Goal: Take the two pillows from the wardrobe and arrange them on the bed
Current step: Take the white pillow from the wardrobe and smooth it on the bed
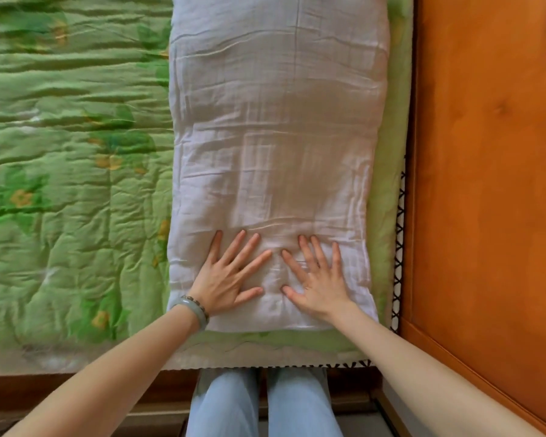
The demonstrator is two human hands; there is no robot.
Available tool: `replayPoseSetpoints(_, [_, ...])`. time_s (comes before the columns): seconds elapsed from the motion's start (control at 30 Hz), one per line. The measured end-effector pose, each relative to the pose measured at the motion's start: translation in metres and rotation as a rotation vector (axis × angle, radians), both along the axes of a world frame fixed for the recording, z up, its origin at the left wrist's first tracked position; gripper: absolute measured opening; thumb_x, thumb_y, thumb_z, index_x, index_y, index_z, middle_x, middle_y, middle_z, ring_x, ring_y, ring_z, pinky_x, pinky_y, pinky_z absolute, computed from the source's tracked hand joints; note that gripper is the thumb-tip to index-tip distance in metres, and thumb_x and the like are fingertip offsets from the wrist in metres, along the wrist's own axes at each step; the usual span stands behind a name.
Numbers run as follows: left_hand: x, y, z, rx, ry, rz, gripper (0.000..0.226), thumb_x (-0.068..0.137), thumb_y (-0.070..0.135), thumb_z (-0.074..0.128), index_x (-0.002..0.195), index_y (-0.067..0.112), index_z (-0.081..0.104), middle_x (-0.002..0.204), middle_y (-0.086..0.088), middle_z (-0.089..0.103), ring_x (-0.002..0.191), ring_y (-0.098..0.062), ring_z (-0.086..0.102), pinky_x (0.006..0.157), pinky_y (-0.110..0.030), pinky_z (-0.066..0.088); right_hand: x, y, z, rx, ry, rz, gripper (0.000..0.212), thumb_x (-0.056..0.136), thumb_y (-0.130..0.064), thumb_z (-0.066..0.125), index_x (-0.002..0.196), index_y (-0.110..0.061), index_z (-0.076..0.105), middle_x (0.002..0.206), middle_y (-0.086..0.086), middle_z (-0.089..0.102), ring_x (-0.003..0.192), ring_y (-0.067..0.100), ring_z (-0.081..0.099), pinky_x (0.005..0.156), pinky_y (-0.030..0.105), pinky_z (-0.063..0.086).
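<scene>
A long white pillow lies flat on the bed, beside the orange wooden headboard on the right. My left hand and my right hand both press palm-down on the pillow's near end, fingers spread, side by side and a small gap apart. Neither hand holds anything. The pillow's far end runs out of the top of the view. I see only this one pillow.
A green quilt with a leaf and flower print covers the bed to the left of the pillow. A black trim runs between the bed and the headboard. My legs in light jeans stand at the bed's near wooden edge.
</scene>
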State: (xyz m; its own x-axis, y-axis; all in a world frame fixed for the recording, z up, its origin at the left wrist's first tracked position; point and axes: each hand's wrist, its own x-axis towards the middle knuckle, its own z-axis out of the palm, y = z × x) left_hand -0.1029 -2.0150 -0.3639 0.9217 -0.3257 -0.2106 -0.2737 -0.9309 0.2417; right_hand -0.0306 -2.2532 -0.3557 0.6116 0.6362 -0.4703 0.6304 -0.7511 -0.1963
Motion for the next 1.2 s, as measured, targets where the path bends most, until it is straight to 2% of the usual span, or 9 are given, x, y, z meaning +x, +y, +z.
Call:
replayPoseSetpoints(0.17, [0.069, 0.027, 0.028, -0.016, -0.241, 0.039, 0.072, 0.095, 0.066, 0.032, 0.155, 0.029, 0.017, 0.163, -0.01, 0.012, 0.149, -0.031, 0.012, 0.115, -0.065, 0.008, 0.063, 0.032, 0.025, 0.189, -0.233, -0.202, 0.076, 0.09, -0.067, 0.027, 0.151, -0.036, -0.007, 0.158, 0.002, -0.024, 0.147, 0.032, -0.006, 0.113, 0.061, -0.008])
replayPoseSetpoints(0.27, [0.124, 0.046, 0.02, 0.072, -0.172, 0.175, 0.072, 0.095, 0.067, 0.026, 0.155, 0.029, 0.016, 0.162, -0.009, 0.011, 0.149, -0.031, 0.01, 0.114, -0.066, 0.004, 0.115, 0.062, 0.008, 0.154, -0.295, -0.137, 0.074, 0.091, -0.064, 0.028, 0.149, -0.038, -0.01, 0.155, -0.001, -0.033, 0.145, 0.025, -0.02, 0.112, 0.06, -0.012])
replayPoseSetpoints(0.37, [0.133, 0.051, -0.005, 0.115, -0.012, 0.192, 0.073, 0.092, 0.069, 0.024, 0.154, 0.032, 0.015, 0.162, -0.007, 0.016, 0.149, -0.033, 0.012, 0.113, -0.068, 0.003, 0.14, 0.068, -0.018, 0.047, -0.256, -0.069, 0.07, 0.09, -0.06, 0.042, 0.149, -0.038, 0.01, 0.158, 0.003, -0.009, 0.148, 0.029, -0.001, 0.112, 0.061, -0.007])
replayPoseSetpoints(0.5, [0.132, 0.05, -0.007, 0.101, 0.112, 0.216, 0.075, 0.089, 0.072, 0.015, 0.153, 0.033, 0.009, 0.163, -0.004, 0.006, 0.15, -0.033, 0.006, 0.112, -0.069, 0.003, 0.148, 0.066, -0.018, 0.023, -0.187, -0.019, 0.07, 0.089, -0.062, 0.039, 0.149, -0.038, 0.013, 0.16, 0.005, 0.002, 0.148, 0.031, 0.004, 0.111, 0.059, -0.013])
replayPoseSetpoints(0.7, [0.198, 0.065, 0.046, -0.046, -0.236, 0.244, 0.072, 0.095, 0.065, 0.027, 0.154, 0.023, 0.019, 0.16, -0.015, 0.013, 0.148, -0.035, 0.013, 0.113, -0.068, 0.005, 0.233, 0.089, 0.046, 0.328, -0.451, -0.043, 0.073, 0.087, -0.065, 0.037, 0.149, -0.029, 0.026, 0.156, 0.019, 0.024, 0.143, 0.039, 0.014, 0.11, 0.064, 0.001])
replayPoseSetpoints(0.87, [0.283, 0.079, 0.042, 0.01, -0.07, 0.431, 0.073, 0.091, 0.068, 0.018, 0.153, 0.033, -0.001, 0.162, -0.003, -0.01, 0.15, -0.033, -0.007, 0.112, -0.067, -0.009, 0.308, 0.128, 0.041, 0.154, -0.395, -0.107, 0.075, 0.087, -0.068, 0.03, 0.151, -0.035, 0.009, 0.161, 0.013, 0.005, 0.147, 0.037, 0.0, 0.109, 0.065, -0.008])
replayPoseSetpoints(1.03, [0.29, 0.078, 0.003, 0.055, 0.036, 0.415, 0.071, 0.089, 0.072, 0.013, 0.151, 0.041, -0.004, 0.164, 0.0, -0.004, 0.15, -0.029, -0.006, 0.112, -0.067, -0.009, 0.317, 0.122, -0.004, 0.04, -0.266, -0.166, 0.076, 0.084, -0.073, 0.022, 0.145, -0.043, -0.01, 0.162, 0.004, -0.006, 0.147, 0.028, -0.012, 0.11, 0.065, -0.013])
replayPoseSetpoints(1.13, [0.301, 0.082, 0.014, 0.017, 0.061, 0.425, 0.072, 0.088, 0.074, 0.012, 0.152, 0.042, -0.003, 0.164, 0.0, -0.002, 0.15, -0.028, -0.003, 0.112, -0.066, -0.008, 0.331, 0.128, 0.008, 0.083, -0.209, -0.172, 0.078, 0.082, -0.075, 0.019, 0.149, -0.043, -0.003, 0.162, 0.004, -0.002, 0.148, 0.027, -0.008, 0.11, 0.064, -0.014])
replayPoseSetpoints(1.2, [0.302, 0.09, 0.028, -0.001, -0.032, 0.381, 0.074, 0.09, 0.072, 0.013, 0.154, 0.035, 0.009, 0.163, -0.006, 0.011, 0.15, -0.032, 0.009, 0.114, -0.066, -0.001, 0.344, 0.127, 0.025, 0.18, -0.288, -0.181, 0.076, 0.083, -0.073, 0.023, 0.149, -0.041, 0.003, 0.162, 0.008, 0.003, 0.148, 0.031, -0.001, 0.109, 0.062, -0.014])
